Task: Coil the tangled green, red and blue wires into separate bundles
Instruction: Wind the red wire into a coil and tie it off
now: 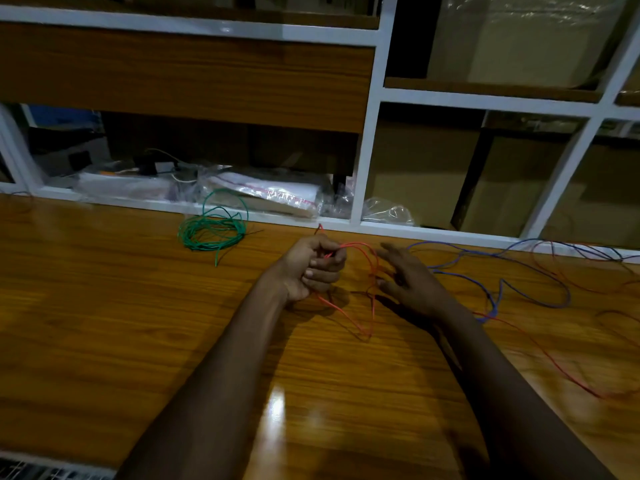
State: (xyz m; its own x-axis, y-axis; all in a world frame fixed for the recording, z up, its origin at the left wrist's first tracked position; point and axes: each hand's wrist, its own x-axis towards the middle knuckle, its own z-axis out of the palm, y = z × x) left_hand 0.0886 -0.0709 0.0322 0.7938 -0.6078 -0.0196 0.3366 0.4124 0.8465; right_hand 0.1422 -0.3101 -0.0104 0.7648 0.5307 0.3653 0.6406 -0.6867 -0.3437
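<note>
The green wire [211, 230] lies coiled in a bundle on the wooden table near the back edge, left of my hands. My left hand [313, 268] is closed around the red wire [367, 258], which loops out from the fist toward my right hand [408, 278] and hangs down to the tabletop. My right hand has its fingers spread, touching the red loop; it is blurred. The blue wire [498, 282] sprawls loose on the table to the right, crossed by more red wire that trails toward the right edge.
The wooden table [138, 323] runs across the view. Behind it stands a white-framed shelf [367, 140] holding plastic bags [270, 195], cardboard boxes [415, 168] and small items. A thin dark wire lies at the far left back edge.
</note>
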